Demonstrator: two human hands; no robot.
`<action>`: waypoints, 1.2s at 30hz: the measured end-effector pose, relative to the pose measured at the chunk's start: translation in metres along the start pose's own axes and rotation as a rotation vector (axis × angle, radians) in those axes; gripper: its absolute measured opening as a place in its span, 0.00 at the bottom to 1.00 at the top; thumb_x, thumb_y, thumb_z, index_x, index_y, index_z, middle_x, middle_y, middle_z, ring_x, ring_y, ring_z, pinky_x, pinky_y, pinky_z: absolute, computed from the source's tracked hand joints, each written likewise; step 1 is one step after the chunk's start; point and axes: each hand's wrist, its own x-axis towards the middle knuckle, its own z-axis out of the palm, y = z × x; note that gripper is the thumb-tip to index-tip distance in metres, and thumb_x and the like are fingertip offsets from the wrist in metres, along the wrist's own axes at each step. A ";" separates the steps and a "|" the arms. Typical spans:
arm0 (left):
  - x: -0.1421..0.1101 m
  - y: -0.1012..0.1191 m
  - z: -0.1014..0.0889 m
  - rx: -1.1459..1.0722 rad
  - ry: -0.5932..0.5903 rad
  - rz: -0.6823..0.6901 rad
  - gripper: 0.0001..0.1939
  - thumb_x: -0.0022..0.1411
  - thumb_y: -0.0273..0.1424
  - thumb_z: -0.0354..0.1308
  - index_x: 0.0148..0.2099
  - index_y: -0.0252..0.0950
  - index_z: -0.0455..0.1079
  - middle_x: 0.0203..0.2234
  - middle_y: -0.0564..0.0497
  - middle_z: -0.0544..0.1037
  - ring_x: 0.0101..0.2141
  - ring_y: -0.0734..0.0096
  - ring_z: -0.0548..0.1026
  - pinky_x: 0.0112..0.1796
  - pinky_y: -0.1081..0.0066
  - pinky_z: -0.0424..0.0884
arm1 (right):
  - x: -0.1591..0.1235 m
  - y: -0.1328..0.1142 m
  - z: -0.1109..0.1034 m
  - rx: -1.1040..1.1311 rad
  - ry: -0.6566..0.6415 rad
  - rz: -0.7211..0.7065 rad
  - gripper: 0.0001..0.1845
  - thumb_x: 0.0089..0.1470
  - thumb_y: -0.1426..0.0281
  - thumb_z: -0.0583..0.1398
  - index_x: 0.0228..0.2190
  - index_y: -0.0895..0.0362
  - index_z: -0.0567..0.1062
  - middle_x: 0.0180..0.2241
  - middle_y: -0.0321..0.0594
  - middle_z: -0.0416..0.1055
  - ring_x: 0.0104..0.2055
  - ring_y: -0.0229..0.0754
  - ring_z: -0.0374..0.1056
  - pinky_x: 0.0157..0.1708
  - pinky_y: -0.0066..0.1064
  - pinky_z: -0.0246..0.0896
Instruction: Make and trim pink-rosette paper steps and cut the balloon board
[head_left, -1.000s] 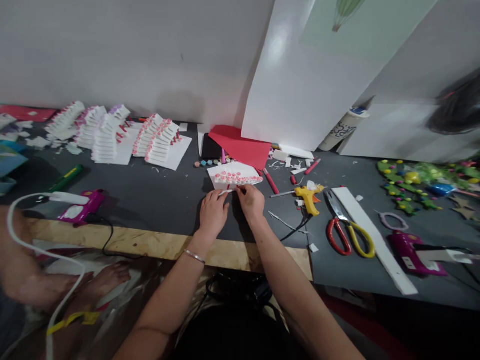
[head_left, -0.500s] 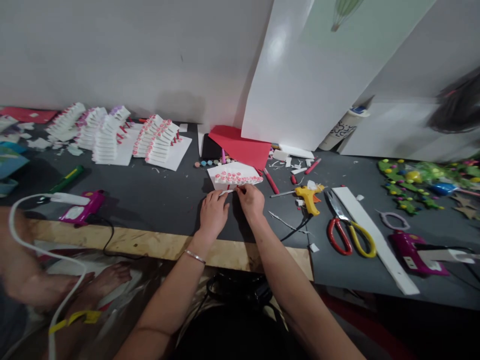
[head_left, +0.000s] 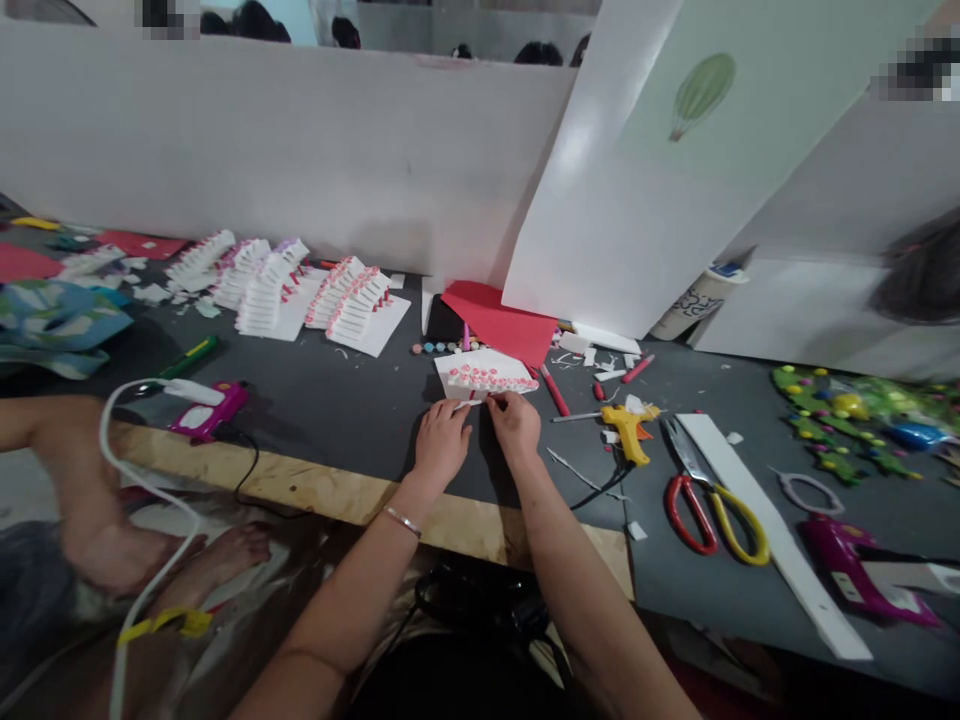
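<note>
A white paper piece topped with rows of red-marked tips (head_left: 491, 380) lies on a white card (head_left: 480, 358) at the table's near middle. My left hand (head_left: 442, 440) rests at its near left edge, fingers stretched out and fairly flat, beside a thin white strip (head_left: 468, 404). Thumb and fingertips of my right hand (head_left: 517, 425) are pinched together at the near edge of the same piece. What sits between those fingertips is too small to make out. Short red bits show under the paper piece.
Similar paper pieces (head_left: 352, 300) stand at the back left. To the right lie a yellow glue gun (head_left: 628, 430), red-and-yellow-handled scissors (head_left: 705, 500) and a long white strip (head_left: 780, 540). Purple power sockets (head_left: 210, 412) sit left and right. Another person's arm (head_left: 90, 480) is at the left.
The view has tilted up and turned slightly left, so more of the area behind the partition shows. Both hands stay at the paper piece, with little visible change in their grip.
</note>
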 end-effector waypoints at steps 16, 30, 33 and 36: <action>0.000 -0.010 0.005 -0.078 0.148 -0.061 0.16 0.61 0.25 0.55 0.52 0.36 0.72 0.51 0.39 0.75 0.52 0.54 0.72 0.51 0.54 0.69 | -0.001 0.019 -0.004 0.241 0.064 -0.077 0.13 0.55 0.62 0.57 0.29 0.55 0.78 0.29 0.40 0.79 0.32 0.43 0.73 0.36 0.31 0.65; 0.005 -0.015 0.002 -0.173 0.208 -0.198 0.17 0.62 0.23 0.51 0.52 0.34 0.70 0.46 0.38 0.80 0.50 0.53 0.75 0.55 0.48 0.63 | 0.011 0.044 -0.010 0.329 0.176 -0.025 0.25 0.49 0.76 0.49 0.49 0.61 0.70 0.43 0.53 0.76 0.43 0.49 0.72 0.44 0.40 0.65; 0.010 -0.020 0.004 -0.425 0.252 -0.242 0.16 0.61 0.23 0.53 0.51 0.35 0.70 0.45 0.39 0.80 0.48 0.55 0.76 0.51 0.51 0.68 | 0.016 0.048 -0.006 0.363 0.194 -0.012 0.25 0.48 0.76 0.50 0.49 0.60 0.70 0.43 0.51 0.75 0.44 0.47 0.71 0.45 0.39 0.65; 0.014 -0.023 0.009 -0.814 0.284 -0.343 0.15 0.61 0.25 0.53 0.50 0.34 0.68 0.46 0.40 0.78 0.44 0.62 0.77 0.48 0.57 0.71 | 0.020 0.051 -0.003 0.409 0.197 0.001 0.25 0.48 0.76 0.49 0.49 0.60 0.69 0.41 0.47 0.75 0.43 0.46 0.71 0.44 0.38 0.65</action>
